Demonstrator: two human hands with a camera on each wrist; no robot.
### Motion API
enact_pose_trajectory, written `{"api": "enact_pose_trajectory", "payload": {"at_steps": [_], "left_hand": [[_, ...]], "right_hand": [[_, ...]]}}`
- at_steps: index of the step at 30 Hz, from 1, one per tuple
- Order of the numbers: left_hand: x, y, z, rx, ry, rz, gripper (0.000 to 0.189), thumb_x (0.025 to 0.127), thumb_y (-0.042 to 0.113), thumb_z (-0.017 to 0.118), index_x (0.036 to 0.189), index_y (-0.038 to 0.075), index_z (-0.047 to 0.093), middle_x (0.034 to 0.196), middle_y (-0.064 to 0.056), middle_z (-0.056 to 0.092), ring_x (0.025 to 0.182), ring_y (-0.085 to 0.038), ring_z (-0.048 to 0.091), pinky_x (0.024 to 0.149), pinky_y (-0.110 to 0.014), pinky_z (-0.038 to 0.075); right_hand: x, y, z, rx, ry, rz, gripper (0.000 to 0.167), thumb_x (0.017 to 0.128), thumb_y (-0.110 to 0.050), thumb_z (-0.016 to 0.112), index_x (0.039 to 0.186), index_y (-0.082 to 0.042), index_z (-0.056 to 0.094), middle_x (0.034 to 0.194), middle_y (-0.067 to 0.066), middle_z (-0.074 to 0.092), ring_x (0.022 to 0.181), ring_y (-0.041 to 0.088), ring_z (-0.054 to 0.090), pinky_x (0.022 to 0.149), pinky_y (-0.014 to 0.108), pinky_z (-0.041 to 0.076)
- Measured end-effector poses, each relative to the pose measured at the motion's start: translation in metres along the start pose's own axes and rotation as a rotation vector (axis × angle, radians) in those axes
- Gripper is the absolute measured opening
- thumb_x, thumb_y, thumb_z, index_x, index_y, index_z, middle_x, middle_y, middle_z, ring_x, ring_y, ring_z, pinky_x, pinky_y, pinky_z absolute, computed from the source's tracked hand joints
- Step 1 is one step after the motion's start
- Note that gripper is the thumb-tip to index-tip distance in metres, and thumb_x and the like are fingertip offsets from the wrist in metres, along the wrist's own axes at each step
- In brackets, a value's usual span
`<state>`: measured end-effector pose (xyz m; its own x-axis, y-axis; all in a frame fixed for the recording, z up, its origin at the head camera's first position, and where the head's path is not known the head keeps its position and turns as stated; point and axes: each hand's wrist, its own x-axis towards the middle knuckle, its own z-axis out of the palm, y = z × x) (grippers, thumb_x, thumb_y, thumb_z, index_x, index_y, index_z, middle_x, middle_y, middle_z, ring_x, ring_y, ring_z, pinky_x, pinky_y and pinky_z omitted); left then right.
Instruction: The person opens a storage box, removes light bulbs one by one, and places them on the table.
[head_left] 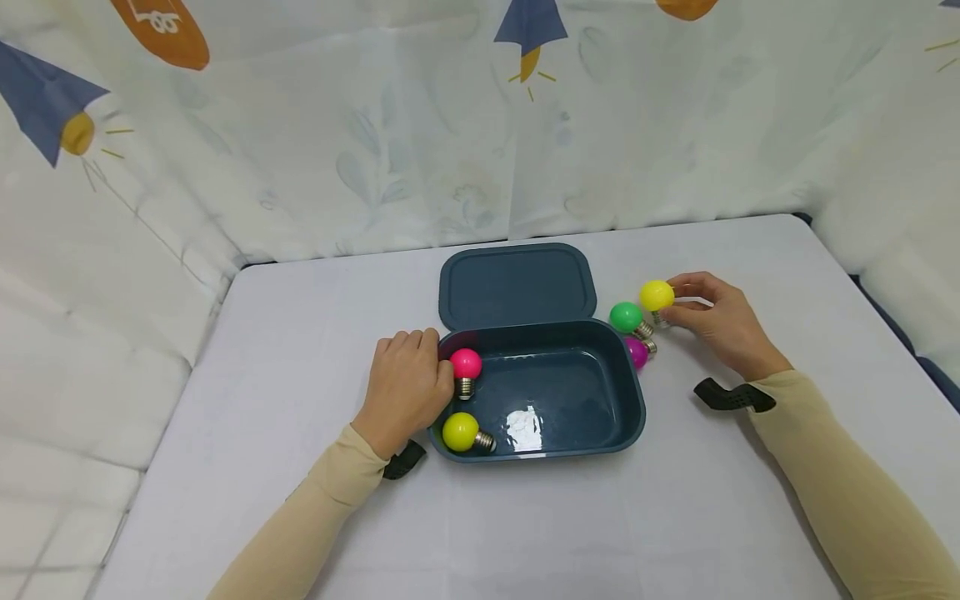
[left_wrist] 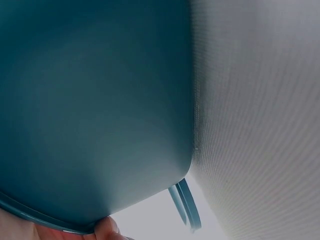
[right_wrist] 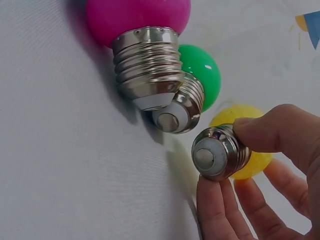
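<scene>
In the head view, my right hand (head_left: 720,325) pinches a yellow light bulb (head_left: 657,295). The right wrist view shows thumb and fingers at its metal screw base (right_wrist: 212,152). Close beside it lie a green bulb (head_left: 626,317) and a purple bulb (head_left: 636,352), outside the dark blue container (head_left: 562,396). My left hand (head_left: 407,385) grips the container's left rim, fingers curled over the edge. Inside, along the left side, are a pink bulb (head_left: 466,364) and a yellow-green bulb (head_left: 461,432). The left wrist view holds mostly the container's outer wall (left_wrist: 95,110).
A dark blue lid (head_left: 517,287) lies flat behind the container, against its far edge. Everything stands on a white-covered table (head_left: 300,333). A patterned white curtain (head_left: 450,125) hangs along the table's far edge.
</scene>
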<state>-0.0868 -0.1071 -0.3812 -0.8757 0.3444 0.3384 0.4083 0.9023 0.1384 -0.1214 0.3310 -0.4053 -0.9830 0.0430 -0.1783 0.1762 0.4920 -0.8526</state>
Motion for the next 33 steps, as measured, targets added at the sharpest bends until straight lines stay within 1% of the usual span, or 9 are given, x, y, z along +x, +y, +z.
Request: {"api": "enact_pose_trajectory", "payload": {"at_steps": [5, 7, 11, 13, 17, 22, 25, 28, 33], "left_hand": [[0.0001, -0.0001, 0.0002, -0.002, 0.004, 0.002, 0.015, 0.090, 0.014, 0.051, 0.077, 0.006, 0.049, 0.064, -0.007, 0.045, 0.064, -0.024, 0.044, 0.067, -0.039, 0.036], [0.0002, 0.0000, 0.0002, -0.003, 0.005, 0.001, 0.015, 0.090, 0.014, 0.051, 0.077, 0.006, 0.049, 0.064, -0.007, 0.046, 0.064, -0.024, 0.044, 0.067, -0.039, 0.036], [0.0001, 0.0000, 0.0002, -0.004, 0.002, -0.003, 0.015, 0.090, 0.014, 0.050, 0.077, 0.006, 0.049, 0.064, -0.007, 0.046, 0.064, -0.024, 0.044, 0.068, -0.039, 0.036], [0.0000, 0.0000, 0.0003, -0.004, -0.002, -0.006, 0.015, 0.090, 0.014, 0.050, 0.077, 0.006, 0.049, 0.065, -0.007, 0.046, 0.064, -0.024, 0.045, 0.068, -0.039, 0.037], [-0.0003, 0.0000, 0.0006, -0.007, -0.006, -0.011, 0.015, 0.090, 0.014, 0.050, 0.078, 0.006, 0.050, 0.065, -0.007, 0.047, 0.065, -0.024, 0.045, 0.069, -0.040, 0.037], [-0.0004, 0.0000, 0.0006, -0.009, -0.006, -0.011, 0.015, 0.090, 0.014, 0.050, 0.078, 0.006, 0.050, 0.065, -0.007, 0.046, 0.065, -0.024, 0.045, 0.069, -0.040, 0.037], [-0.0004, 0.0002, 0.0003, -0.008, -0.009, -0.012, 0.015, 0.090, 0.014, 0.051, 0.078, 0.006, 0.050, 0.065, -0.007, 0.046, 0.065, -0.024, 0.045, 0.069, -0.039, 0.037], [-0.0003, 0.0004, 0.0001, -0.007, -0.017, -0.016, 0.015, 0.090, 0.015, 0.051, 0.079, 0.006, 0.050, 0.065, -0.007, 0.047, 0.065, -0.024, 0.045, 0.069, -0.039, 0.037], [-0.0004, 0.0002, -0.0001, -0.004, -0.023, -0.019, 0.015, 0.091, 0.015, 0.052, 0.079, 0.006, 0.051, 0.066, -0.007, 0.047, 0.066, -0.024, 0.046, 0.070, -0.039, 0.037]], "right_hand": [[0.0022, 0.0011, 0.0019, -0.031, 0.011, 0.027, 0.062, 0.094, -0.042, 0.073, 0.146, -0.018, 0.048, 0.147, 0.008, 0.050, 0.119, 0.018, 0.059, 0.084, 0.012, 0.049], [0.0030, 0.0012, 0.0029, -0.043, 0.017, 0.033, 0.063, 0.094, -0.044, 0.073, 0.146, -0.018, 0.048, 0.148, 0.009, 0.050, 0.123, 0.023, 0.058, 0.084, 0.016, 0.049], [0.0030, 0.0007, 0.0043, -0.077, 0.027, 0.035, 0.066, 0.092, -0.048, 0.073, 0.146, -0.018, 0.049, 0.147, 0.009, 0.052, 0.123, 0.025, 0.059, 0.082, 0.024, 0.050], [0.0022, -0.0001, 0.0046, -0.090, 0.031, 0.032, 0.066, 0.092, -0.048, 0.074, 0.145, -0.018, 0.050, 0.146, 0.010, 0.053, 0.122, 0.025, 0.059, 0.080, 0.026, 0.049], [0.0003, -0.0016, 0.0058, -0.101, 0.045, 0.017, 0.065, 0.092, -0.047, 0.073, 0.144, -0.016, 0.051, 0.145, 0.013, 0.055, 0.124, 0.030, 0.060, 0.079, 0.023, 0.050], [-0.0012, -0.0048, 0.0078, -0.115, 0.054, 0.012, 0.066, 0.092, -0.048, 0.073, 0.143, -0.012, 0.052, 0.145, 0.018, 0.055, 0.129, 0.037, 0.059, 0.081, 0.022, 0.049], [-0.0024, -0.0057, 0.0081, -0.109, 0.053, 0.016, 0.066, 0.093, -0.050, 0.072, 0.143, -0.011, 0.051, 0.145, 0.018, 0.055, 0.130, 0.037, 0.058, 0.083, 0.023, 0.048], [-0.0044, -0.0064, 0.0077, -0.098, 0.054, 0.024, 0.066, 0.095, -0.053, 0.067, 0.143, -0.011, 0.051, 0.145, 0.016, 0.055, 0.128, 0.033, 0.059, 0.085, 0.021, 0.048], [-0.0051, -0.0066, 0.0060, -0.061, 0.065, 0.029, 0.064, 0.098, -0.056, 0.060, 0.142, -0.011, 0.051, 0.140, 0.011, 0.055, 0.111, 0.015, 0.065, 0.083, 0.009, 0.050]]}}
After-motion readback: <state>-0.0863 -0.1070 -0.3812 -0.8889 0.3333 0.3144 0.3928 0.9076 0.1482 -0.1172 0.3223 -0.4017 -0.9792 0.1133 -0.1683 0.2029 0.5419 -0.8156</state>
